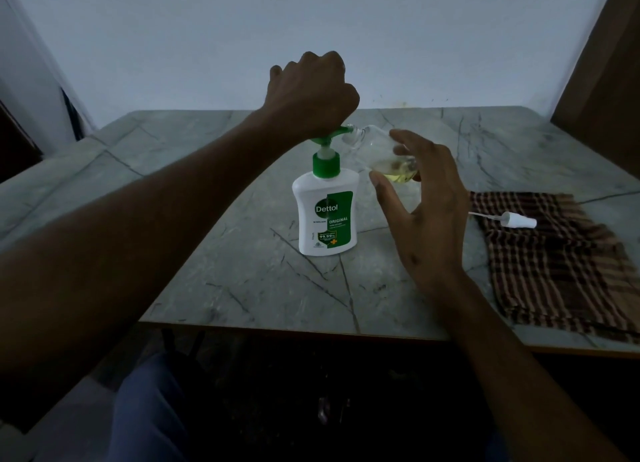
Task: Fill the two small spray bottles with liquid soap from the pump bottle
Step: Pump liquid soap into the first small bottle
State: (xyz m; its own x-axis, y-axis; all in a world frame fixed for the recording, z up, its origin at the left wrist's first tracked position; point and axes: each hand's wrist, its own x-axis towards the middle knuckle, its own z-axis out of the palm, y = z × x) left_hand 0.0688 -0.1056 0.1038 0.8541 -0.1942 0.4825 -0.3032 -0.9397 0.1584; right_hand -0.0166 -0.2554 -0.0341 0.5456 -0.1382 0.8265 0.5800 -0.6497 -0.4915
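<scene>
A white and green Dettol pump bottle [327, 216] stands upright at the middle of the marble table [242, 281]. My left hand [311, 87] is curled in a fist, and its heel presses on the green pump head [332, 134]. My right hand [422, 198] grips a small clear spray bottle [381, 150], tilted with its open neck against the pump's nozzle. A little yellowish soap lies in the bottle's lower end. Its white spray cap with dip tube [516, 220] lies on the cloth. No second small bottle is in view.
A brown checked cloth [554, 264] is spread on the table's right side, reaching the front edge. A brown wooden panel [602, 81] stands at the back right. A pale wall runs behind the table. My legs are under the front edge.
</scene>
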